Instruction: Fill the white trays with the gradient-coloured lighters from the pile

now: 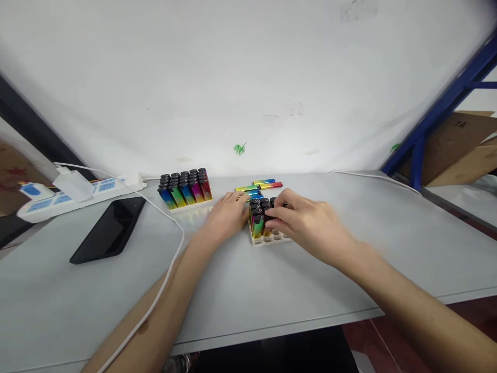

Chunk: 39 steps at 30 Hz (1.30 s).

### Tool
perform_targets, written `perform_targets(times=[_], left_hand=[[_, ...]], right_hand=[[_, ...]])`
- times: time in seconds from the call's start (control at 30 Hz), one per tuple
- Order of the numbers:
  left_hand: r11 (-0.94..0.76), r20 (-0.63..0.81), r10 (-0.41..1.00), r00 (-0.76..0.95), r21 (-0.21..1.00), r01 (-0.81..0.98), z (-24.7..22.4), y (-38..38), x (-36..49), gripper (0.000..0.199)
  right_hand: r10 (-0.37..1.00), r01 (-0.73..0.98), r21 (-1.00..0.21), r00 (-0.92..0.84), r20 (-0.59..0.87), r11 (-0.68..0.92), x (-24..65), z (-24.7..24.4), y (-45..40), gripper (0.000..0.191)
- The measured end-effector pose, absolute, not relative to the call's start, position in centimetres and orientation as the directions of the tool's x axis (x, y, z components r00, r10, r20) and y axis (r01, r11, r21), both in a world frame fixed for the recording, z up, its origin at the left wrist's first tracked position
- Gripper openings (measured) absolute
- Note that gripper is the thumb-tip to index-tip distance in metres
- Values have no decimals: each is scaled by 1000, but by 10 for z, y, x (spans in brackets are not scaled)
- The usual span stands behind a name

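Note:
My right hand [306, 223] is closed in a pinch on a lighter [267, 227] with a black top, standing in a pale holed tray [274, 239]. Beside it in that tray stand several more shiny, rainbow-coloured lighters [257, 226], partly hidden by my fingers. My left hand [227, 215] lies flat at the tray's left side, its fingers stretched out towards loose lighters on the table. Among these are a blue one [255, 196] by the fingertips and a yellow-red one [271, 185] further back. Empty holes show along the tray's front edge.
A second tray [192, 205], filled with upright lighters, stands to the left. Further left lie a black phone [111, 228] and a white power strip [83, 198] with plugs. A white cable [179, 248] crosses over my left forearm. Cardboard [452, 145] leans at the right behind a blue frame [417, 160].

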<state>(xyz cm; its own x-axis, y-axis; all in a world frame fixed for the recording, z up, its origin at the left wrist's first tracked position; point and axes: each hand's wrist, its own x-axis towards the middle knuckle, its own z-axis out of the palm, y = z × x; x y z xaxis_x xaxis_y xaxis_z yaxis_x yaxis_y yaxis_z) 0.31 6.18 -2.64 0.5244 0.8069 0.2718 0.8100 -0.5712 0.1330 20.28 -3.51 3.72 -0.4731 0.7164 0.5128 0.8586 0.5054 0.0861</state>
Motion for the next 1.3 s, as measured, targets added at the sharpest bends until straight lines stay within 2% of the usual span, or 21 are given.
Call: perform_targets(times=[0.13, 0.2, 0.27, 0.33, 0.53, 0.6, 0.73, 0.83, 0.97, 1.07, 1.2, 1.3], left_hand=[[-571, 279, 806, 522, 131, 811, -27, 61, 3, 33], [-570, 282, 807, 518, 143, 810, -28, 61, 2, 34], [-572, 284, 807, 517, 158, 805, -29, 62, 2, 35], [-576, 285, 806, 519, 173, 799, -30, 63, 1, 36], [-598, 304, 794, 527, 230, 768, -31, 68, -4, 36], [-597, 305, 795, 524, 248, 763, -32, 70, -6, 37], [-608, 311, 788, 531, 258, 751, -33, 72, -8, 37], [-616, 324, 782, 532, 279, 736, -35, 73, -8, 37], [-611, 340, 788, 514, 331, 719, -36, 74, -9, 36], [-610, 345, 789, 509, 341, 715, -38, 75, -9, 37], [-593, 347, 801, 487, 349, 726, -40, 77, -8, 38], [-568, 331, 820, 467, 362, 739, -39, 75, -5, 41]], right_hand=[[704, 858, -174, -263, 659, 483, 219, 39, -6, 24], [735, 850, -294, -149, 662, 437, 233, 35, 21, 27], [785, 837, -360, -126, 607, 413, 247, 25, 51, 31], [837, 850, -354, -166, 522, 389, 255, 8, 81, 36], [845, 850, -182, -422, 329, 495, 251, -39, 133, 47], [864, 868, -174, -404, 299, 466, 250, -46, 135, 46], [885, 910, -174, -300, 355, 378, 260, -48, 120, 44], [894, 925, -189, -243, 376, 331, 270, -45, 100, 41], [904, 934, -221, -179, 389, 280, 279, -45, 75, 28], [920, 923, -303, -111, 377, 236, 281, -45, 63, 23], [961, 872, -452, -70, 266, 188, 283, -40, 54, 19], [962, 857, -470, -95, 257, 211, 282, -37, 52, 14]])
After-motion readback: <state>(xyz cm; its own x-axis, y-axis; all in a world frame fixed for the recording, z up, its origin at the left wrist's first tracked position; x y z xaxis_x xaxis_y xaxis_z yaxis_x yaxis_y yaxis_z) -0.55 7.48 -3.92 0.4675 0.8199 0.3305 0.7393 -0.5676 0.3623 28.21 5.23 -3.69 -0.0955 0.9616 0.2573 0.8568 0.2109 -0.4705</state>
